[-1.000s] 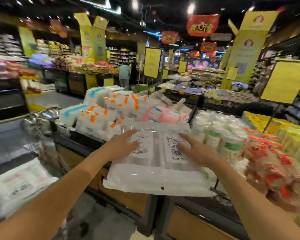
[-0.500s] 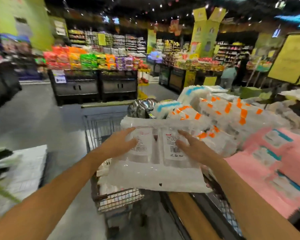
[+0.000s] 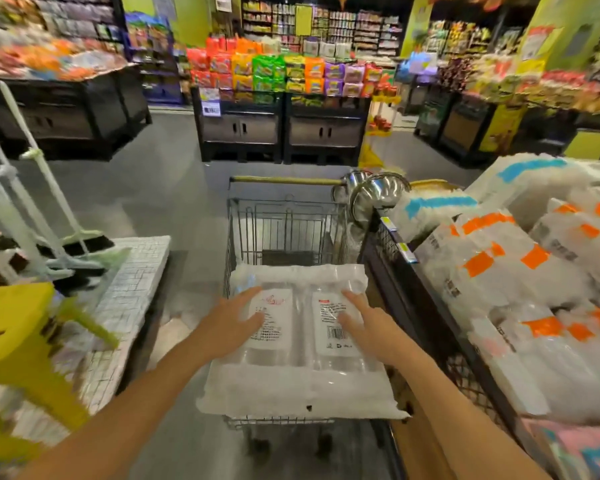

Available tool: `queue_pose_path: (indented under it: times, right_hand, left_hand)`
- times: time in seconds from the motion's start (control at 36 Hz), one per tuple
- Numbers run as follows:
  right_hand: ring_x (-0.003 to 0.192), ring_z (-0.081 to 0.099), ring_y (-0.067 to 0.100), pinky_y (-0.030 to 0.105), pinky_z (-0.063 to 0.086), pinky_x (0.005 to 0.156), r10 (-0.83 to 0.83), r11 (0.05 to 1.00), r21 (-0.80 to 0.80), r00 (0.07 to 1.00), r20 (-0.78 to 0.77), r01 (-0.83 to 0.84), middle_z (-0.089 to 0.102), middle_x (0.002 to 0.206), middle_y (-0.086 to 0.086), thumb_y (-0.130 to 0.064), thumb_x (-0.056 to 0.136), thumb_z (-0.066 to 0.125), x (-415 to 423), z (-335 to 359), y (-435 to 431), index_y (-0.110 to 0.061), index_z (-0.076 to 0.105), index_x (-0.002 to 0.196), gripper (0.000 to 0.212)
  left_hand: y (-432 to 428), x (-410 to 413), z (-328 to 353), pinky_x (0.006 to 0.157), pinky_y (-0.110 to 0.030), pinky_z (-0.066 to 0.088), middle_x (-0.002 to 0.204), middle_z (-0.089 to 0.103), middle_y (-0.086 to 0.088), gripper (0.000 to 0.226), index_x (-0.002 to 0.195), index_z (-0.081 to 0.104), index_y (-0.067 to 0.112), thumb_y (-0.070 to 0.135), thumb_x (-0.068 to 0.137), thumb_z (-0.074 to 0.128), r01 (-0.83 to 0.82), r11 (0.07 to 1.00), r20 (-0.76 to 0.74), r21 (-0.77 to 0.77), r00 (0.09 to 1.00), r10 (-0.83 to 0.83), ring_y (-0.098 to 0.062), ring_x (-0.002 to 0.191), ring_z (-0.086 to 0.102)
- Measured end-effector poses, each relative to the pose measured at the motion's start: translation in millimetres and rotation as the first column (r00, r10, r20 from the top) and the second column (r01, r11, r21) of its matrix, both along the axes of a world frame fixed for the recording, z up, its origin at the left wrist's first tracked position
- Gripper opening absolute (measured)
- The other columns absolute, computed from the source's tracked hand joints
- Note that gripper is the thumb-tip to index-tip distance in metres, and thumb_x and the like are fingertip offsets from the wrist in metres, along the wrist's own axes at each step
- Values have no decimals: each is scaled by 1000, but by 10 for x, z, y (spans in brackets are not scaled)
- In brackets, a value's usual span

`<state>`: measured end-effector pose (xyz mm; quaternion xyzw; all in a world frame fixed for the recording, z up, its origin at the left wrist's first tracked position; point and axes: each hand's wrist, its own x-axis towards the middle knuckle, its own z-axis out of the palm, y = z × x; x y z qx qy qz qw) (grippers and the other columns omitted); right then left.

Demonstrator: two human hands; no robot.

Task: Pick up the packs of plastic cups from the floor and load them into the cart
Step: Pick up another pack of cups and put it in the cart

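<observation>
Clear plastic wraps the pack of plastic cups [image 3: 302,386], which lies flat under both palms, over the near end of the wire cart [image 3: 284,230]. The left hand [image 3: 227,322] rests on the pack's left half, fingers straight and spread, their tips reaching onto a white printed label [image 3: 274,327]. The right hand [image 3: 373,329] lies the same way on the right half, its straight fingers touching a second label with a barcode [image 3: 333,337]. No finger that shows curls round the wrapper. Whether the pack sits on the cart's rim or is held just above it cannot be told. Beyond the fingertips the basket shows bare wire and a yellowish handle bar [image 3: 284,180]. Just beside the right forearm stands a display bin [image 3: 395,258] heaped with wrapped packs marked orange and blue [image 3: 492,265], with steel bowls [image 3: 378,195] at its far corner. Out past the left forearm are a yellow stool [image 3: 14,334] and pale green brooms [image 3: 49,202]
</observation>
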<state>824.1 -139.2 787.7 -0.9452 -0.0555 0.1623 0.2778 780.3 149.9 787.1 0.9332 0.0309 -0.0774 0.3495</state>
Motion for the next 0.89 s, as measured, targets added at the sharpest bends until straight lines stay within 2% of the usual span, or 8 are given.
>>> queue_pose_path:
  times: [0.11, 0.31, 0.44, 0.56, 0.64, 0.72, 0.81, 0.89]
  right_hand:
    - [101, 67, 14, 33, 56, 91, -6, 1000, 23, 995, -100, 8, 59, 133, 5, -61, 97, 41, 322, -588, 108, -58, 9, 149, 61]
    - [81, 69, 11, 26, 55, 75, -11, 1000, 14, 964, -266, 15, 52, 138, 10, -64, 96, 39, 731, -1566, 241, -62, 10, 148, 60]
    - [121, 58, 26, 40, 50, 97, 27, 999, -20, 926, -376, -37, 47, 147, 16, -63, 98, 36, 1113, -2327, 309, -59, 8, 150, 59]
    - [133, 48, 32, 45, 44, 104, 38, 999, -14, 894, -447, -49, 51, 144, 17, -63, 98, 34, 1328, -2813, 337, -57, 6, 151, 61]
    - [145, 32, 29, 45, 40, 109, 30, 999, 28, 885, -464, -20, 46, 150, 13, -60, 99, 37, 1509, -3083, 380, -59, 8, 150, 59]
    - [153, 7, 25, 46, 29, 113, 37, 996, 88, 883, -468, 5, 26, 162, 7, -58, 101, 36, 1647, -3318, 429, -63, 7, 148, 56]
    - [152, 13, 31, 47, 29, 109, 10, 999, 50, 871, -491, 16, 3, 168, 3, -58, 100, 37, 1653, -3594, 503, -73, 1, 140, 55]
    - [138, 37, 38, 53, 40, 105, -50, 999, -39, 907, -418, 37, 22, 160, 10, -49, 102, 37, 1603, -3814, 587, -62, 2, 147, 59]
  left_hand:
    - [104, 371, -585, 108, -44, 41, 150, 43, -6, 66, 150, 21, 52, 56, 91, 50, -16, 1000, -113, 1, 994, 16, -26, 133, 46]
    - [128, 724, -1656, 117, -42, 22, 161, 23, 1, 62, 150, 14, 53, 46, 99, 48, -37, 999, -231, -23, 972, 31, -21, 149, 14]
    - [100, 1003, -2238, 99, -35, 38, 147, 37, -7, 58, 149, 14, 55, 48, 100, 43, -56, 998, -385, 29, 921, 63, -26, 130, 44]
    - [127, 1194, -2653, 85, -26, 42, 146, 36, -6, 53, 142, 17, 64, 44, 100, 44, -116, 993, -444, -17, 891, 97, -19, 110, 52]
    - [130, 1333, -3002, 109, -40, 35, 159, 20, -8, 58, 144, 13, 65, 48, 99, 45, -172, 985, -443, -9, 884, 150, -27, 142, 33]
    - [119, 1449, -3380, 113, -46, 28, 164, 5, -12, 62, 149, 10, 59, 44, 100, 45, -197, 980, -439, 6, 880, 180, -28, 151, 11]
    - [67, 1487, -3686, 110, -45, 30, 162, 2, -8, 64, 150, 13, 52, 34, 100, 47, -228, 974, -418, 1, 884, 208, -27, 149, 12]
    - [61, 1490, -3923, 85, -37, 44, 142, 22, -7, 68, 152, 14, 49, 31, 97, 50, -247, 967, -373, 62, 893, 252, -30, 123, 41]
